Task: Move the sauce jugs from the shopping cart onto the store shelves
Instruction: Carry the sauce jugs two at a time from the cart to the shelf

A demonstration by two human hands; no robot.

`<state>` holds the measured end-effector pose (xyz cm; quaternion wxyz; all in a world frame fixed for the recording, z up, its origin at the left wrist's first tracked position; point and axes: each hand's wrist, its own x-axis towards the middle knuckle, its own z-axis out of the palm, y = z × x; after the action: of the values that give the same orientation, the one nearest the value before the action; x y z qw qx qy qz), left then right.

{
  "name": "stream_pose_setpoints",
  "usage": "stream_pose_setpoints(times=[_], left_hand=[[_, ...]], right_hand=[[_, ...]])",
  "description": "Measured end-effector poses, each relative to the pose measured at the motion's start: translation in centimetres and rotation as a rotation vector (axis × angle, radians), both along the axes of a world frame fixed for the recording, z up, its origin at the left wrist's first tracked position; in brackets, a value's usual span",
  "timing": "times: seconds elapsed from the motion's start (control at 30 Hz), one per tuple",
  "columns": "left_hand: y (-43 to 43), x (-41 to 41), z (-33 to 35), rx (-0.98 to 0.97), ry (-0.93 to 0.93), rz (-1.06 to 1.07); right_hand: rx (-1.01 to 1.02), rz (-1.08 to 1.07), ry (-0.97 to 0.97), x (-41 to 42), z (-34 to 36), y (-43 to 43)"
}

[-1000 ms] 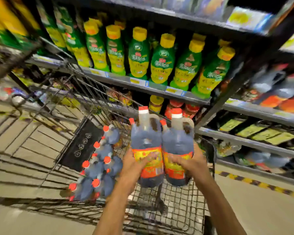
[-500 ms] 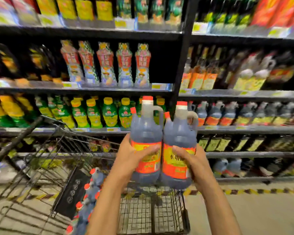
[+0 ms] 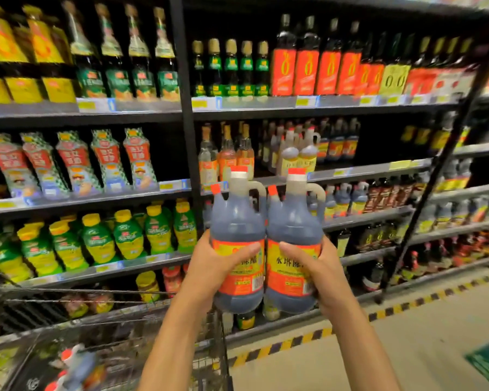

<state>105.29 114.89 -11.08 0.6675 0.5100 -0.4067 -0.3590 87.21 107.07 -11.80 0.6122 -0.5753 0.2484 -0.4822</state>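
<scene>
Blur smears the grey wire shopping cart (image 3: pixel 221 337), cut off at lower left, and the red-capped jugs (image 3: pixel 79 365) lying in it. Your left hand (image 3: pixel 209 266) grips 1 dark, red-capped plastic sauce jug (image 3: pixel 237 221), thumb across its unreadable orange label. Touching it, the 2nd matching jug (image 3: pixel 294 224) reads 水塔 beside your right hand (image 3: pixel 319 266), whose curled fingers grasp it. Both stand upright before the black store shelves (image 3: pixel 364 218).

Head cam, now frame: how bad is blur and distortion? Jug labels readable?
Head view: left jug and right jug fairly sharp, large characters on the right label readable; head view edges smear, cart at bottom left badly blurred; wide-angle tilts the shelf post at right.
</scene>
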Motion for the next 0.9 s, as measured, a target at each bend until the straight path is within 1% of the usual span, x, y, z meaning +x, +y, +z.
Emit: stream_pose_setpoints(times=[0.2, 0.4, 0.6, 0.8, 0.9], left_hand=[[-6.1, -11.2, 0.0, 0.008, -0.010, -0.022], [-11.7, -17.9, 1.5, 0.017, -0.043, -0.105], [-19.1, -21.6, 2.2, 0.038, -0.040, -0.195], [-29.5, -23.5, 1.5, 0.028, -0.001, -0.275], [-35.0, -23.9, 1.5, 0.029, -0.022, -0.321]], right_hand=[[-0.026, -0.071, -0.029, -11.3, 1.6, -4.4], [-0.001, -0.171, -0.052, -18.4, 1.6, -8.5], [0.002, -0.269, -0.045, -22.4, 1.9, -14.3], [-0.002, -0.385, -0.011, -24.8, 1.7, -22.6], [0.002, -0.433, 0.009, -25.4, 1.6, -27.3]])
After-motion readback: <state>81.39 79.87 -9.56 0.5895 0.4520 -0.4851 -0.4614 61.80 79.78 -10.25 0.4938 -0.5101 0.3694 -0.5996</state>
